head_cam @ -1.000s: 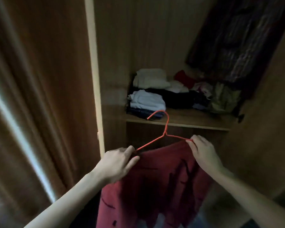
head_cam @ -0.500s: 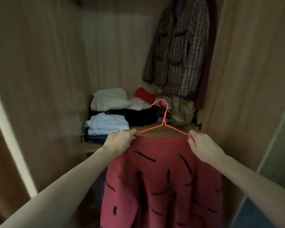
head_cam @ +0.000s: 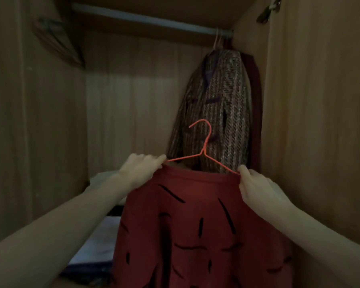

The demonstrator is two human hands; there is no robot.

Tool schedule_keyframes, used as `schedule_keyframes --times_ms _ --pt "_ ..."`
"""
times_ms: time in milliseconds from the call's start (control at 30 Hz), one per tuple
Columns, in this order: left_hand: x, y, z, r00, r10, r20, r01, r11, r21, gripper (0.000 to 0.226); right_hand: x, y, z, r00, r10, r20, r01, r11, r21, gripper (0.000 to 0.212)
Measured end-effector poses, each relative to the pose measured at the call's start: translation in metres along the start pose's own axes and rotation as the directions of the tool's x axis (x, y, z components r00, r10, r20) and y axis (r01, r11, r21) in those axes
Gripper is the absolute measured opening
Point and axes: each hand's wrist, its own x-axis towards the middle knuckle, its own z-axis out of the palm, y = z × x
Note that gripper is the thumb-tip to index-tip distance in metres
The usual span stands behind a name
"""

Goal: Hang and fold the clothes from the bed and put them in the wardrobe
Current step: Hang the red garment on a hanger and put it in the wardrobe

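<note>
Red garment (head_cam: pixel 200 225) with black dashes, draped on orange wire hanger (head_cam: pixel 204 151), pinched by both hands

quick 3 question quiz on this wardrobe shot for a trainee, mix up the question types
1. True or false: the red hanger already hooks over the rail.
2. Which hand grips the hanger's end nearer the striped jacket? A) left hand B) right hand
3. Fill in: the red garment carries black ____ marks.

Key
1. False: its hook is held well below the rail.
2. B
3. dash (short stroke) marks
</note>
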Motion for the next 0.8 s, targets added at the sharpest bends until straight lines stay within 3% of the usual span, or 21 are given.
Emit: schedule_keyframes --times_ms 100,267,367,600,800 --pt "0.041 -0.019 0.001 0.996 -0.078 0.042 0.077 0.997 0.026 0.023 0.046 0.007 0.001 0.996 -0.011 -0.084 0.017 0.997 0.076 0.011" --pt "0.108 -0.052 0.014 0.983 -0.185 0.003 0.185 0.983 0.004 0.022 0.122 0.022 0.009 0.98 -0.019 -0.198 0.031 0.998 0.06 0.025" --pt "0.153 -0.071 0.021 0.971 -0.234 -0.043 0.232 0.972 -0.043 0.021 0.165 0.03 0.013 0.964 -0.033 -0.264 0.03 0.999 -0.015 0.017" --pt "0.258 -0.117 0.045 0.939 -0.27 -0.215 0.245 0.96 -0.135 0.021 0.256 0.047 0.027 0.946 -0.072 -0.317 0.038 0.993 -0.109 0.025" --pt "0.359 -0.162 0.082 0.89 -0.389 -0.237 0.245 0.848 -0.471 0.014 0.34 0.053 0.022 0.901 -0.124 -0.417 0.041 0.978 -0.203 0.014"
